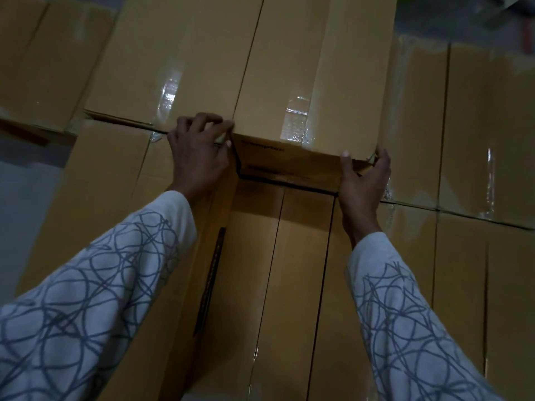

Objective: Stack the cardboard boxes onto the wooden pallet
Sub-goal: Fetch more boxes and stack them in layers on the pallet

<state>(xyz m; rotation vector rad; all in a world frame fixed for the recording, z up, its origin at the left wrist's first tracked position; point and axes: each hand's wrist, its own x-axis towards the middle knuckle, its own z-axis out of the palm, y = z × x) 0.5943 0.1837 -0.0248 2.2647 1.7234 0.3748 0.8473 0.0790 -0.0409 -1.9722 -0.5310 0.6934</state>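
Observation:
A long taped cardboard box lies on top of the stack, its near end facing me. My left hand grips its near left corner with fingers curled over the top edge. My right hand holds the near right corner from the side. A lower box sits directly under my arms, its top a step below the held box. Another box lies flush against the held box on the left. The wooden pallet is hidden beneath the boxes.
More taped boxes fill the right side and the left, with a further one at the far left. Grey floor shows at the left edge and at the top right corner.

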